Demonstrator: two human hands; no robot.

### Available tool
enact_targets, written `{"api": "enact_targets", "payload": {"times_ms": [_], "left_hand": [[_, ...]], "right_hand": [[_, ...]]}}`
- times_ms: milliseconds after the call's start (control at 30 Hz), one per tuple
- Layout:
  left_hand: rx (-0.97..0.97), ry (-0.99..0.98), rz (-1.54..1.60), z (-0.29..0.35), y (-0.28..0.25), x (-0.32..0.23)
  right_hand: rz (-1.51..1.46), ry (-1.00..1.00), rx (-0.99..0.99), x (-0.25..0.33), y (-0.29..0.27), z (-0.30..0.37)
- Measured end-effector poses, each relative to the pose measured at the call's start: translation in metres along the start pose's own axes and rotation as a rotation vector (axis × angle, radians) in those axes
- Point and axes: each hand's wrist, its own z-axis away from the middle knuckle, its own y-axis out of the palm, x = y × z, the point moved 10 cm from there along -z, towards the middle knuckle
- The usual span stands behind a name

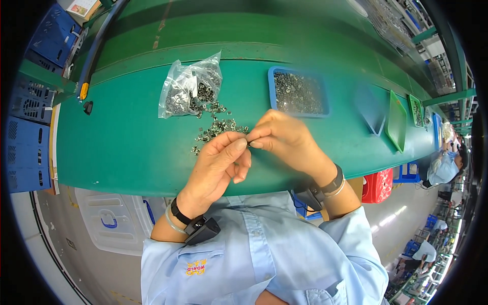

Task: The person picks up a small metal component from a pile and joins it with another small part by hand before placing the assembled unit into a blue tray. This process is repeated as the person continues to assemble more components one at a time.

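My left hand (217,163) and my right hand (285,136) meet fingertip to fingertip over the green table. Pinched between their thumbs and forefingers is a small dark part (248,144), mostly hidden by the fingers. Just beyond my left hand lies a loose pile of small black and silvery metal parts (219,128). The pile trails from the mouth of a clear plastic bag (175,94) that holds more of the same kind. A blue tray (271,91) full of small metal parts stands beyond my right hand.
On the right of the green table (117,152) are an empty-looking blue tray (370,109), a green tray (396,122) and a smaller green tray (416,111) with parts. Blue crates (28,152) stand left. Below are a clear lidded box (109,218) and a red stool (377,186). Other people sit far right.
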Motion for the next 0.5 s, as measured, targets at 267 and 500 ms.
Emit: {"api": "enact_targets", "payload": {"times_ms": [267,500], "left_hand": [[-0.033,0.003,0.066,0.001,0.0,0.009],[-0.03,0.036,0.079,0.002,0.0,0.009]], "right_hand": [[-0.174,0.152,-0.147,-0.02,0.006,0.017],[0.038,-0.037,-0.217,0.004,0.001,0.021]]}}
